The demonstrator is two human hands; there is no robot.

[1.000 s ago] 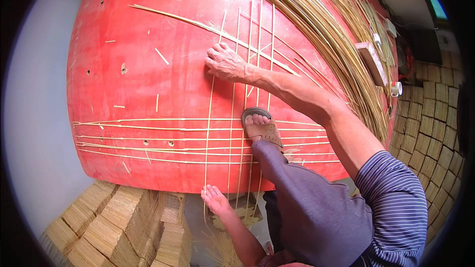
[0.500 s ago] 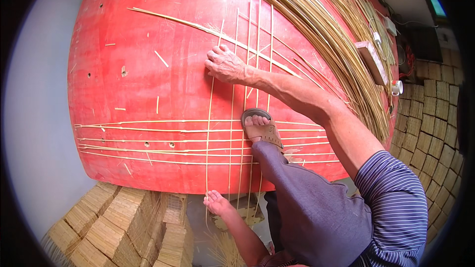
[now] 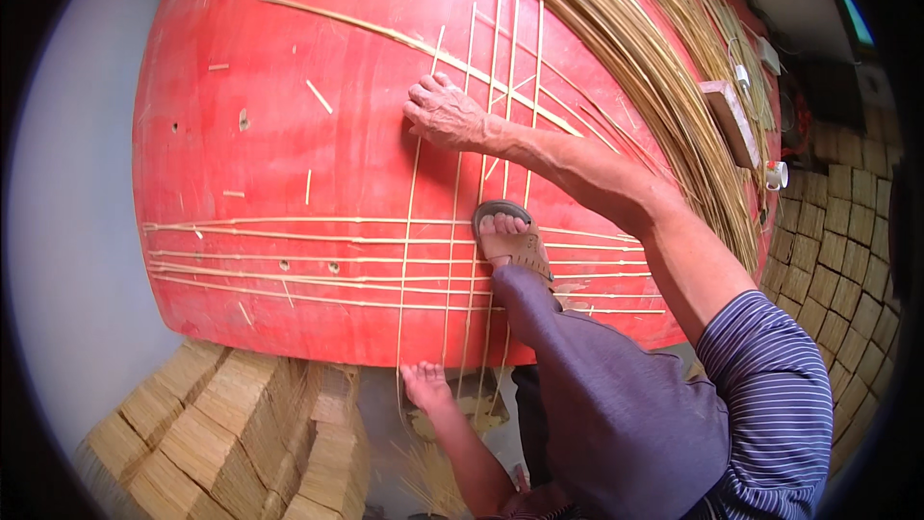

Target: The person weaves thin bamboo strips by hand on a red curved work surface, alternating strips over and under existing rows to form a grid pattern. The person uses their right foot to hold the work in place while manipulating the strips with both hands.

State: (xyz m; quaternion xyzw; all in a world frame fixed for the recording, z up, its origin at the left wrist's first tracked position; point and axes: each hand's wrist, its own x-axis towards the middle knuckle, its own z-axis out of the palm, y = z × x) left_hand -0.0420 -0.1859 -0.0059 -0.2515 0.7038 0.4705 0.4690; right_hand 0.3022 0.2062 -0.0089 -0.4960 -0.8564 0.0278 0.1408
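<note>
My right hand (image 3: 443, 114) rests on the red board (image 3: 231, 154), fingers curled on a thin pale vertical bamboo strip (image 3: 416, 173) beside a longer diagonal strip (image 3: 342, 21). My left hand (image 3: 426, 383) is at the board's lower edge beside that vertical strip's lower end, fingers slightly bent and apart. Several vertical strips cross several horizontal strips (image 3: 241, 258) in a loose grid. My sandalled foot (image 3: 505, 231) stands on the grid, right of both hands, hiding part of it.
Long bamboo bundles (image 3: 626, 58) lie along the board's right side, with a wooden block (image 3: 729, 125), a white mug (image 3: 776, 175) and white plugs (image 3: 741, 77). Stacked straw-coloured bundles (image 3: 212, 424) stand below left; more (image 3: 828, 250) cover the right. A pale wall (image 3: 82, 183) is at left.
The view has shifted slightly, raising the board's lower edge in the picture. My left hand's fingers look a little more bent. My right hand and foot hold nearly the same places on the board.
</note>
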